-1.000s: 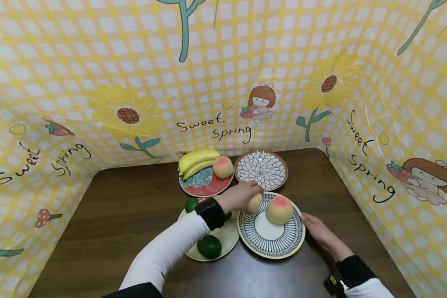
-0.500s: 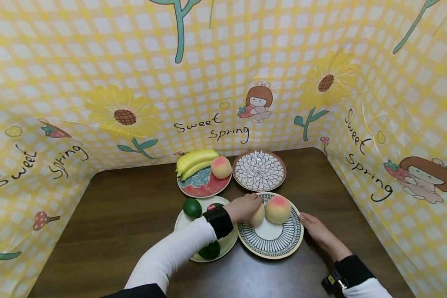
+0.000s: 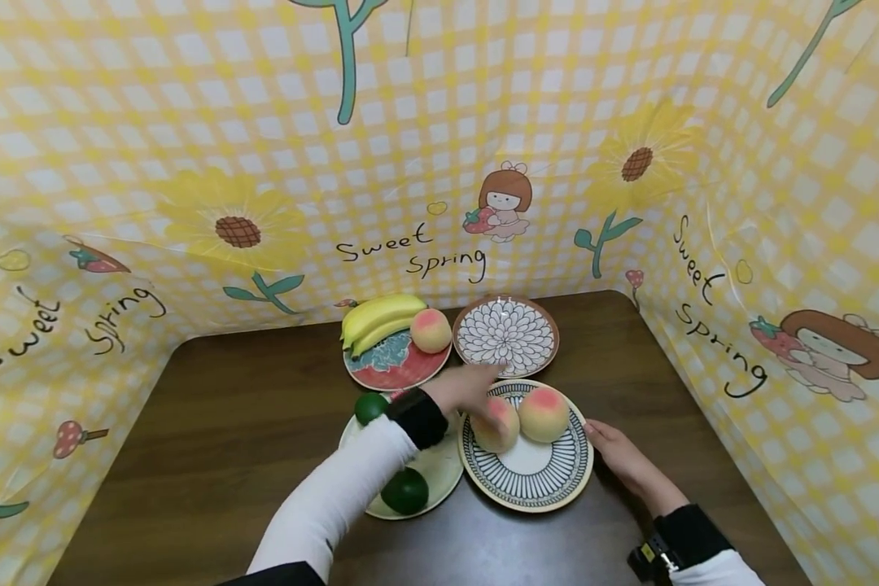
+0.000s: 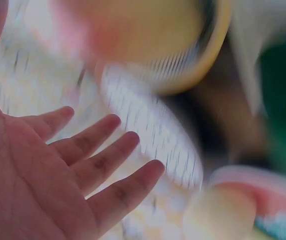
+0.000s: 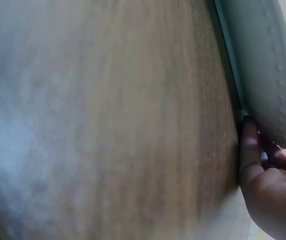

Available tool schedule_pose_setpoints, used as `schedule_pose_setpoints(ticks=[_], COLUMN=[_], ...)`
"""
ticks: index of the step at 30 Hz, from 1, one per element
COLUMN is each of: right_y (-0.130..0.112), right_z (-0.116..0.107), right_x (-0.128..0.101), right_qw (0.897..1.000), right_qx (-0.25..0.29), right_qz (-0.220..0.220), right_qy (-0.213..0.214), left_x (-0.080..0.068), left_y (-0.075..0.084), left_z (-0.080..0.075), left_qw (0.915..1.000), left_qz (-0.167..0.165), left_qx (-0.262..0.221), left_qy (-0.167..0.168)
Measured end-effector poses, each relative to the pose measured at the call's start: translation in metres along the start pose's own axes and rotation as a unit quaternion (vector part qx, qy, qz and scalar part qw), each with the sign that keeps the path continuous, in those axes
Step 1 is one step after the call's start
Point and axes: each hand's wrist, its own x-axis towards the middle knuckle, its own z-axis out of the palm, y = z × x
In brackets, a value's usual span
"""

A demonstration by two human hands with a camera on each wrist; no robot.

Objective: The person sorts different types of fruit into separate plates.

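Two peaches sit side by side on a black-and-white striped plate (image 3: 535,486): a left peach (image 3: 498,431) and a right peach (image 3: 544,415). My left hand (image 3: 467,389) hovers just above and left of the left peach, and in the left wrist view its fingers (image 4: 120,197) are spread with nothing held. With my right hand (image 3: 625,457) I grip the striped plate's right rim. In the right wrist view, fingertips reach under the plate's edge (image 5: 263,70) and the thumb is at its rim. Part of the left peach is hidden behind my left thumb.
Left of the striped plate, a pale plate (image 3: 443,480) holds green avocado-like fruits, including one near the front (image 3: 405,491); my left arm covers part of it. Behind are a red-and-blue plate (image 3: 391,374) with bananas (image 3: 381,317) and a peach (image 3: 430,330), and a brown-rimmed flower plate (image 3: 507,335).
My left hand set the left peach down on the striped plate, let go of it and drew back up and left. My right hand stays at the plate's rim.
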Motion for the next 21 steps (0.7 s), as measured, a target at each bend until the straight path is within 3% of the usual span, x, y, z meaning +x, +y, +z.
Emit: schedule_pose_setpoints(ticks=[2,4,8,10,14,19,21], right_y=[0.000,0.000,0.003,0.005,0.006,0.004,0.004], right_z=[0.000,0.000,-0.003,-0.006,-0.010,-0.005,-0.001], right_x=[0.001,0.001,-0.002,-0.004,-0.007,-0.001,0.001], right_qw=[1.000,1.000,1.000,1.000,1.000,1.000,1.000], right_qx=[0.001,0.004,-0.005,-0.008,-0.009,-0.003,-0.001], right_qz=[0.000,-0.001,0.003,0.008,0.005,-0.018,-0.019], right_qy=[0.000,0.001,-0.005,0.000,0.004,-0.005,-0.001], left_x=[0.001,0.004,0.016,0.025,0.042,0.044,0.041], left_y=[-0.015,-0.032,-0.065,-0.078,-0.096,-0.109,-0.114], left_z=[-0.020,-0.036,-0.045,-0.041,-0.029,-0.022,-0.020], left_qw=[0.9977,0.9933,0.9862,0.9859,0.9871,0.9836,0.9837], left_qz=[0.002,0.001,-0.036,-0.057,-0.080,-0.136,-0.145], left_qx=[-0.055,-0.076,-0.050,-0.024,-0.029,-0.016,-0.005], left_qy=[0.039,0.088,0.153,0.156,0.135,0.117,0.107])
